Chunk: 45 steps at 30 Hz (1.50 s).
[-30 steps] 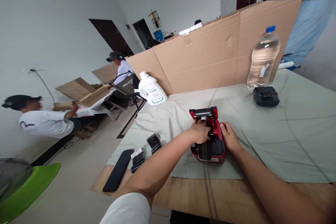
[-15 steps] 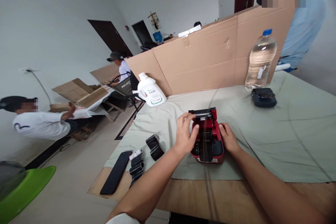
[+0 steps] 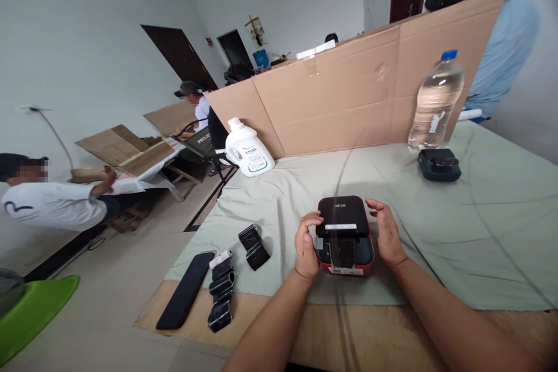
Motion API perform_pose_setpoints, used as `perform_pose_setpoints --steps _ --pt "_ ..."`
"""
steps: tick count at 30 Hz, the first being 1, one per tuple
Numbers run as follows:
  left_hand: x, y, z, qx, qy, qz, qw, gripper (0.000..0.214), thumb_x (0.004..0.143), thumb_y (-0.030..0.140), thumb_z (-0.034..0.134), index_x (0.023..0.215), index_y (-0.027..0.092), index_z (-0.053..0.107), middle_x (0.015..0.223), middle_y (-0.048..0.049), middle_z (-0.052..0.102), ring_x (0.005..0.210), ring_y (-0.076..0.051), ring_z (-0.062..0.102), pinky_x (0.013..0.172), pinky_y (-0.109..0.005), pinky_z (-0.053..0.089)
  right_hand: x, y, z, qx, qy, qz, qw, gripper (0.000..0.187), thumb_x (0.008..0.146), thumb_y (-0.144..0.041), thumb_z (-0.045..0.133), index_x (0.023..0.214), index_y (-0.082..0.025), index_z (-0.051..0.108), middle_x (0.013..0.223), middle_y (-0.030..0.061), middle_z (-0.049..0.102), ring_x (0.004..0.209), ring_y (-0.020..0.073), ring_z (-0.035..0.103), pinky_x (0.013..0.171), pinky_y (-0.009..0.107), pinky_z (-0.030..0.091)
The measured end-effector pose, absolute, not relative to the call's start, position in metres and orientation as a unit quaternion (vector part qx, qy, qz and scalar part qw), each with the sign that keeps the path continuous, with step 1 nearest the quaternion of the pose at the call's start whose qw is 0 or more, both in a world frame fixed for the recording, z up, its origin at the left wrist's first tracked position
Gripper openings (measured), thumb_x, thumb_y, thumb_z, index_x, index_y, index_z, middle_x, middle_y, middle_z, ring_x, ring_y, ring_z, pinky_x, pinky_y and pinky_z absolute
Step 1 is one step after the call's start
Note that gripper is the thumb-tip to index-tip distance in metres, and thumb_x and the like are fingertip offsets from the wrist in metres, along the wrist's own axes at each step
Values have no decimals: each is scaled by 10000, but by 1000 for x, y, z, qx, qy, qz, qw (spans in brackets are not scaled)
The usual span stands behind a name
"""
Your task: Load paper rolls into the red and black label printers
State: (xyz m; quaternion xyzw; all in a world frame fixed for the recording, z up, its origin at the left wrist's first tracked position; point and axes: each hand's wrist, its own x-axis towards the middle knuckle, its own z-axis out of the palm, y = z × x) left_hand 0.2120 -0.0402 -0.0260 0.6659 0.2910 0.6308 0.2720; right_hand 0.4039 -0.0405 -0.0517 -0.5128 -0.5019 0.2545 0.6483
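Pale green cloth-covered table (image 3: 436, 244): a small red-and-black label printer (image 3: 344, 232) sits near the front edge. Its lid, raised a moment ago, now lies shut, so closing appears complete. Left hand (image 3: 306, 244) is loosely curled, fingertips on the lid's left edge. Right hand (image 3: 386, 235) is spread alongside, gripping nothing.

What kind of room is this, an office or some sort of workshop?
Probably a makeshift workroom rather than a proper office: a cardboard screen stands along a cloth-covered table, a small red and black printer lies on it, and other people work beside loose cardboard sheets nearby.
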Motion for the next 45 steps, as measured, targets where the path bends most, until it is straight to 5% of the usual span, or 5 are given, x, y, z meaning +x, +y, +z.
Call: perform_pose_setpoints --steps 15,27,32,40,45 --pt "206 -38 -42 700 289 615 222 384 943 419 326 900 187 630 989 -113 596 1097 -280 541 953 -520 413 403 -53 -41 -472 -622 92 618 370 909 -395 330 779 -257 647 990 80 676 1059 282 551 969 540 387" --pt "207 -39 -46 688 297 621 230 404 948 415 304 852 191 626 952 -110 589 1075 -279 543 950 -517 408 401 -53 -39 -461 -625 94 623 333 926 -321 347 785 -235 635 981 90 639 1013 263 543 923 507 417" --pt "205 -40 -50 665 338 619 246 375 914 477 383 1008 179 591 1180 -131 508 1172 -292 476 1004 -498 374 401 -51 -49 -441 -613 124 644 304 945 -342 316 916 -221 593 1084 97 599 1071 252 536 937 477 416" --pt "212 -44 -48 562 338 533 534 566 934 531 360 1385 199 440 1444 -93 442 1358 -271 356 1146 -424 244 411 -26 -74 -634 -511 248 525 434 872 -584 348 901 -218 578 905 85 631 873 247 573 819 421 447" --pt "204 -45 -31 561 298 450 628 722 836 509 586 1464 262 328 1556 -40 268 1433 -285 217 1175 -415 183 412 -32 -72 -612 -480 268 568 456 880 -608 318 930 -225 559 891 63 640 860 223 579 795 364 448"
